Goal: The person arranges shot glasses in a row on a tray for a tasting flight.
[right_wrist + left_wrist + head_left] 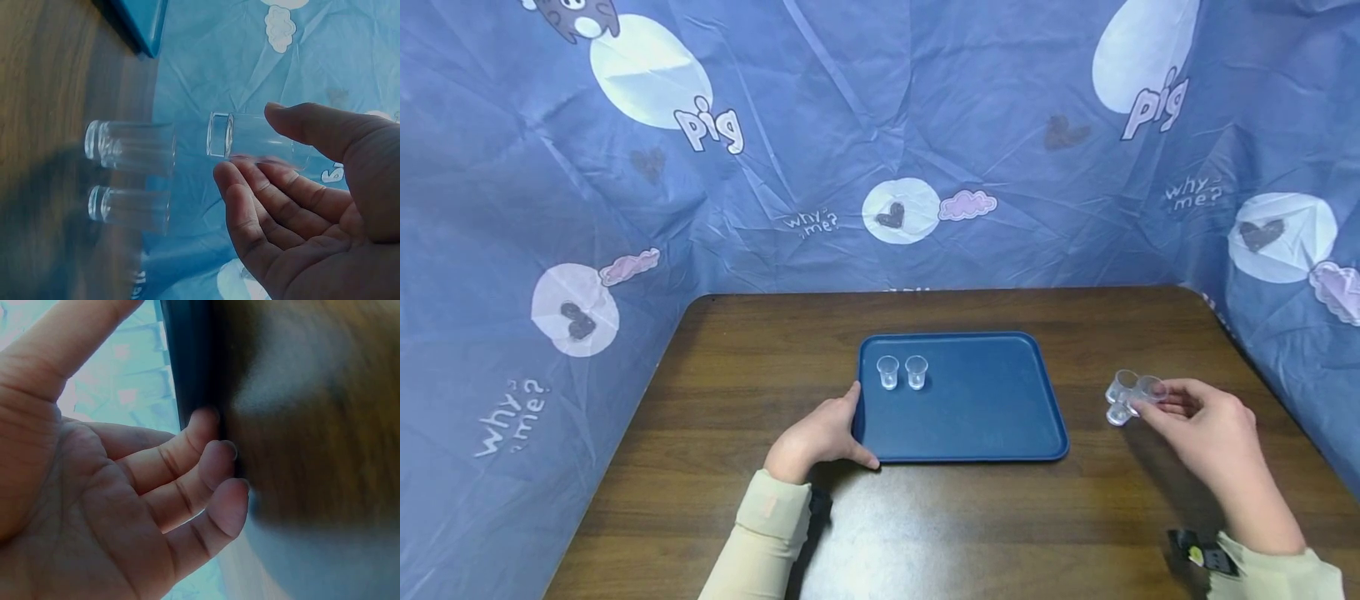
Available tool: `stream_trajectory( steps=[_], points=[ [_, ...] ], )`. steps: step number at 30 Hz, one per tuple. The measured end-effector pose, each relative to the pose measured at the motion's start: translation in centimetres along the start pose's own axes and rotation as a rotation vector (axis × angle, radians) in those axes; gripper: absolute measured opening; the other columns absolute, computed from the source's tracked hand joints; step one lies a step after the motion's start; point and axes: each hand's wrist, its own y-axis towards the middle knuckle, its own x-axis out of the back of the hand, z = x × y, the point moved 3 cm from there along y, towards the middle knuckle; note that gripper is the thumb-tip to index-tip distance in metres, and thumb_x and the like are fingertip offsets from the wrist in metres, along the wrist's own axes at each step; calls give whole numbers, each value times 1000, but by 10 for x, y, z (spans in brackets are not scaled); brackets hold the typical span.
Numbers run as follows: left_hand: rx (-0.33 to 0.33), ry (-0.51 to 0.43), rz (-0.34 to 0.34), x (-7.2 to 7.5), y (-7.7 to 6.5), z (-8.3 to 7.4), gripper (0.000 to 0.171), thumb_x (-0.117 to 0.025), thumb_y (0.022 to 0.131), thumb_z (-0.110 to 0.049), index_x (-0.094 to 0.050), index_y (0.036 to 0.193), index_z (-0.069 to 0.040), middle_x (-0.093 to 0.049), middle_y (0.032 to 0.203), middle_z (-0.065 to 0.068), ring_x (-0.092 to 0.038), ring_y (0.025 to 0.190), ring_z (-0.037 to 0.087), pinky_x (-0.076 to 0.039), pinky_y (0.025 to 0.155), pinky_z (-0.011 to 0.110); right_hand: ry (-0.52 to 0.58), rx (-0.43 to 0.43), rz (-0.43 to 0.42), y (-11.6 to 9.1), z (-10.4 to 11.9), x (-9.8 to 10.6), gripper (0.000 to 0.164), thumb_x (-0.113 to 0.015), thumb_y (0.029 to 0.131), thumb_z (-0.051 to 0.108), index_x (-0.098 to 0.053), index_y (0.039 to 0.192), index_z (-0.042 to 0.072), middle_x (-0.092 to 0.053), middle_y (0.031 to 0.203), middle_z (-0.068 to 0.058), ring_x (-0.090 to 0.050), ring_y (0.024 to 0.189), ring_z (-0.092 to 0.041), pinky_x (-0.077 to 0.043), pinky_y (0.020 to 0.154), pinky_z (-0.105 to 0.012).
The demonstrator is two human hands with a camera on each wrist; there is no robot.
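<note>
My right hand [1213, 425] pinches a small clear shot glass [256, 134] between thumb and fingers, over the right of the table. Two more clear shot glasses [134, 147] stand on the table just beyond it; in the head view the three overlap. A blue rectangular tray [985, 417] lies mid-table with two shot glasses [887, 375] standing side by side near its back left corner. My left hand [820, 429] rests at the tray's front left corner, thumb spread along the front edge and fingers against the left side. In the left wrist view its fingertips [228, 509] meet the dark tray edge.
The brown wooden table [760, 350] has rounded back corners. A blue printed cloth [820, 150] hangs behind it and along both sides. Bare wood lies between the tray and the glasses on the right. Dark straps with small devices sit at both wrists.
</note>
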Motion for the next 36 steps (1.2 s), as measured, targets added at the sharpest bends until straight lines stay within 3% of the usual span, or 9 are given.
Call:
stream_trajectory(
  steps=[13,24,33,36],
  points=[
    [8,-11,7,-1,0,1,131,-97,68,-36,-14,158,10,-39,153,30,-45,136,34,-37,110,45,7,64,34,8,20,-14,32,-87,82,20,-74,100,-3,-75,84,-12,-56,68,12,-42,62,-12],
    [-10,-13,1,0,1,2,131,-98,68,-36,-14,157,11,-37,153,30,-44,136,35,-37,110,44,23,95,97,12,39,-35,32,-87,83,20,-73,99,-3,-74,83,-9,-68,72,-16,-46,58,-12],
    [-10,1,-4,0,1,3,130,-98,68,-36,-15,157,12,-38,152,31,-45,136,36,-37,110,44,36,64,181,15,55,-54,33,-84,86,19,-71,105,-4,-73,87,-11,-70,78,-25,-55,69,-36],
    [-10,4,-5,0,1,2,130,-97,68,-36,-15,157,12,-39,152,31,-45,136,36,-37,110,44,39,67,193,16,61,-59,32,-83,86,18,-71,106,-4,-72,88,-11,-69,79,-26,-57,66,-40]
  ],
)
